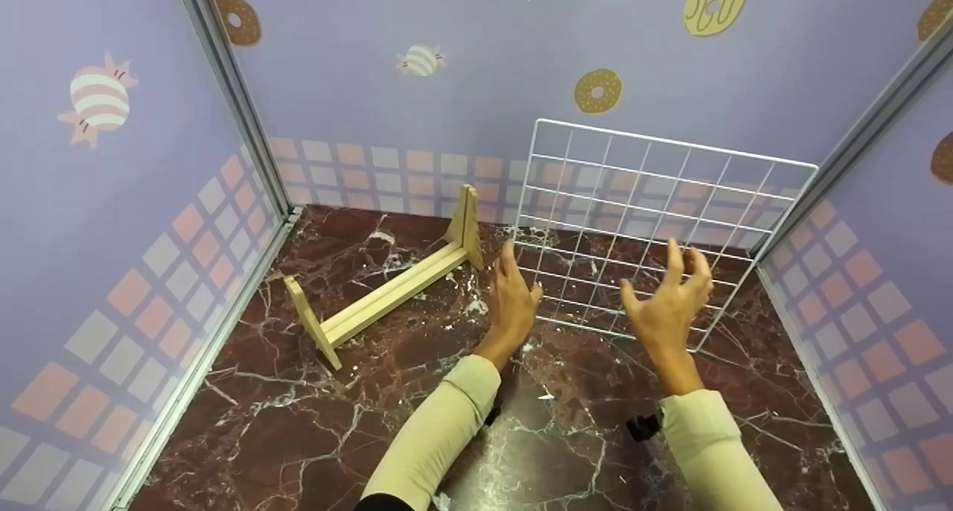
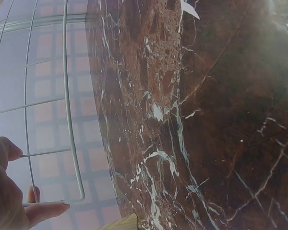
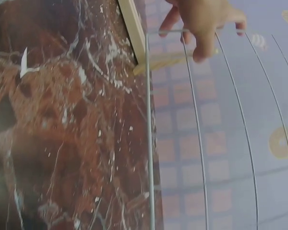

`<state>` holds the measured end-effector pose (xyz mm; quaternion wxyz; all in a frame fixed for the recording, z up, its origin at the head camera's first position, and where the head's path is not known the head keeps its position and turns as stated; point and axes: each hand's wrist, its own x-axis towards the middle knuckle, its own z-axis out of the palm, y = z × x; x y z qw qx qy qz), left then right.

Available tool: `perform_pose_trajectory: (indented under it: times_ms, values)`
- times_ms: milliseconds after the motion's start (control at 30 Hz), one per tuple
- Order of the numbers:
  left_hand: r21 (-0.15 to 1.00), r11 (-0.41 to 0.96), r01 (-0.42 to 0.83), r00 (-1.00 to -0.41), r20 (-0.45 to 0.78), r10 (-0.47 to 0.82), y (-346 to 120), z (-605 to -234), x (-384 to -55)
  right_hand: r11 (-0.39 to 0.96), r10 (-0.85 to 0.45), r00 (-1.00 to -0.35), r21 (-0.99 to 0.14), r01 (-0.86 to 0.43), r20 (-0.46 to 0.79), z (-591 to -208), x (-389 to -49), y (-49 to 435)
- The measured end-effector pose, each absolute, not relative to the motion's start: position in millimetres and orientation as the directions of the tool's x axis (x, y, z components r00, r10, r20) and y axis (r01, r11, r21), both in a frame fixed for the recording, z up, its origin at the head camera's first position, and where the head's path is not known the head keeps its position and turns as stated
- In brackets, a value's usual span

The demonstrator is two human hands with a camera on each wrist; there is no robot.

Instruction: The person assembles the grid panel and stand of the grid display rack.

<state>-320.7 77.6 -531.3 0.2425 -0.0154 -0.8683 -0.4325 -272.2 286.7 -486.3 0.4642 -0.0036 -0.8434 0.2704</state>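
A white wire grid panel (image 1: 633, 198) stands tilted above the dark marble-patterned floor, its lower edge towards me. My left hand (image 1: 514, 299) grips the panel's left side; in the left wrist view its fingers (image 2: 48, 212) lie about the edge wire. The right hand (image 1: 668, 310) is spread in front of the panel's lower right part, thumb and fingers apart, with nothing held. In the right wrist view the left hand (image 3: 201, 19) shows at the grid's far edge, and only a fingertip of the right hand enters at the right border.
A light wooden stand (image 1: 394, 291) with two uprights and a grooved crossbar sits on the floor (image 1: 246, 421) left of the panel. Lilac walls (image 1: 357, 19) with printed sweets and tiles enclose three sides. A small white scrap (image 1: 546, 397) lies between the forearms.
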Motion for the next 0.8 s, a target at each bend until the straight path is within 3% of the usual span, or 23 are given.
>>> perform_pose_trajectory:
  times_ms: [333, 800]
  values:
    - [0.757, 0.602, 0.254, -0.885, 0.433, -0.170, 81.5, -530.1, -317.9, 0.863, 0.259, -0.637, -0.470, -0.185, 0.726, -479.5, -279.9, 260.9]
    - [0.771, 0.587, 0.248, -0.894, 0.416, -0.168, 84.0, -529.2, -313.6, 0.852, 0.279, -0.621, -0.488, -0.191, 0.732, -485.3, -285.7, 248.8]
